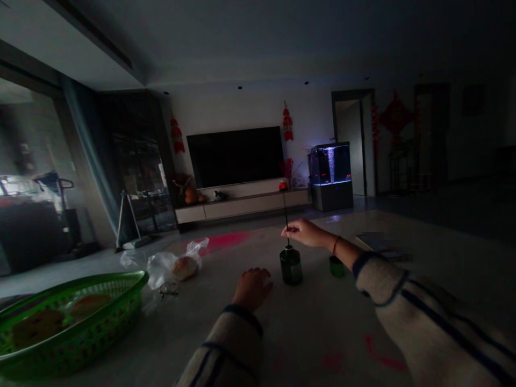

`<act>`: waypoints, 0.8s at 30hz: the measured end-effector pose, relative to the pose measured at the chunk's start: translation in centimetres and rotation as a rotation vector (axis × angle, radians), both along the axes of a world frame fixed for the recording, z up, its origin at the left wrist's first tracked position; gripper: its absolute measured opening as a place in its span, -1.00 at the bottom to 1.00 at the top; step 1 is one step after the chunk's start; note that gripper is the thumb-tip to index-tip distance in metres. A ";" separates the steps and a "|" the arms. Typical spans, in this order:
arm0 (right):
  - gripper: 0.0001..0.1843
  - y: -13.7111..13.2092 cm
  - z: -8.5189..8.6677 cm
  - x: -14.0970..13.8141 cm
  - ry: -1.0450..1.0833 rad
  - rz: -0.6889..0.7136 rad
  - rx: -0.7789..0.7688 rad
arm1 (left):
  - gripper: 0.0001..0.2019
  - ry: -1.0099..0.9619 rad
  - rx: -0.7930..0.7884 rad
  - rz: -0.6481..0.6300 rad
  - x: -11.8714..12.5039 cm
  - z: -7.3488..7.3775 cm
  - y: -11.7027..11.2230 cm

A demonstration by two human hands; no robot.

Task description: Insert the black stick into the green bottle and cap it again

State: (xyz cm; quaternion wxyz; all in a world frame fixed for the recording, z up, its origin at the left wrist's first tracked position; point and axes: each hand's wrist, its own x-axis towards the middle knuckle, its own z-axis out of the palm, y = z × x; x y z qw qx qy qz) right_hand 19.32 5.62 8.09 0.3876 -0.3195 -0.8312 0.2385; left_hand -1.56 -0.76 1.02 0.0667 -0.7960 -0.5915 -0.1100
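Note:
A dark green glass bottle (291, 267) with a narrow neck stands upright on the table. Above its mouth, my right hand (303, 233) pinches a thin dark stick (286, 217), which stands near vertical with its lower end at the neck; whether it goes inside is hard to see. My left hand (253, 289) rests on the table just left of the bottle, apart from it, palm down with fingers loosely spread. Under my right wrist sits a small green cylindrical piece (336, 266), perhaps a cap or jar.
A green plastic basket (139, 279) holding bread-like items stands at the left. Near it lie a clear plastic bag (159, 266), a round bun (184, 267) and what look like glasses (168, 290). A flat book-like thing (385, 246) lies at the right. The room is dim.

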 end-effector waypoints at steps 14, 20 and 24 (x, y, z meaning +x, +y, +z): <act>-0.78 0.1 2.3 5.1 0.120 -0.299 -0.387 | -0.68 -0.017 -0.041 -0.002 0.0 -0.2 0.4; -0.76 -0.6 1.4 3.6 -0.372 -0.389 -0.404 | -0.69 -0.025 -0.039 -0.007 -0.1 -0.2 0.4; -0.80 -1.6 1.7 1.9 -0.361 -0.140 -0.043 | -0.70 -0.034 -0.035 -0.021 -0.1 -0.2 0.4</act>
